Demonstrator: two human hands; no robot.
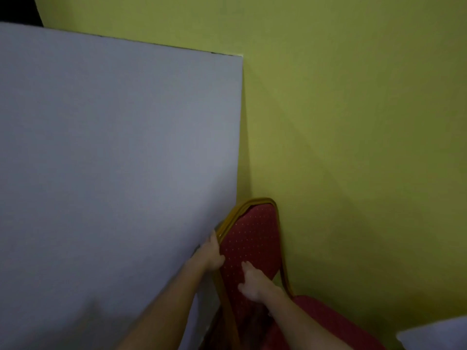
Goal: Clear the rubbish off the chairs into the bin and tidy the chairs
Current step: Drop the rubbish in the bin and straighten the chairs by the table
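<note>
Nearest the camera are the two bare forearms, rising from the bottom edge toward one o'clock and meeting the red chair (pixel 252 238), which stands in the corner where the big grey panel (pixel 113 160) at nine o'clock meets the green wall (pixel 353 122) at three o'clock. The chair's backrest runs its long axis from about six o'clock up to twelve, its gold frame (pixel 242 205) almost touching the panel's edge, and the seat spreads off toward five o'clock. No rubbish shows on the upholstery in view and the bin is out of frame, so this looks like the tidying part of the job. The left hand (pixel 209 253) sits at the frame's left rail, between chair and panel, fingers curled round the rail in a firm hold. The right hand (pixel 252 284) lies flat on the dotted red fabric just to four o'clock of the left, fingers spread and gripping nothing. The left hand is the one that can steer; any shift probably has to go toward five o'clock, away from panel and wall. A pale corner (pixel 434 334) shows at the lower right.
</note>
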